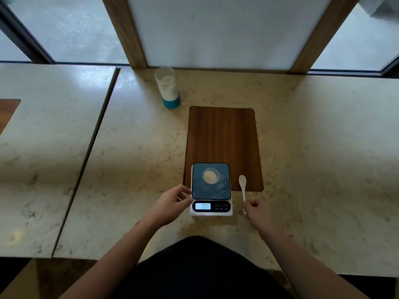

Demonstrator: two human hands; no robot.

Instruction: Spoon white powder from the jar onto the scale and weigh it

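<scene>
A small digital scale (211, 203) sits on the marble counter, its lit display reading zeros. On its dark platform stands a small clear cup (211, 175) holding white powder. A clear jar (167, 88) with a teal base and white powder inside stands at the back left, its top open. A white spoon (242, 186) lies just right of the scale. My left hand (170, 203) rests at the scale's left edge, fingers apart and touching its side. My right hand (258, 212) is at the spoon's handle end, fingers curled around it.
A dark wooden inlay (223, 137) lies in the counter (323, 169) behind the scale. A seam splits off a second counter slab (43, 147) on the left. Windows and wooden posts (125, 31) stand along the back edge.
</scene>
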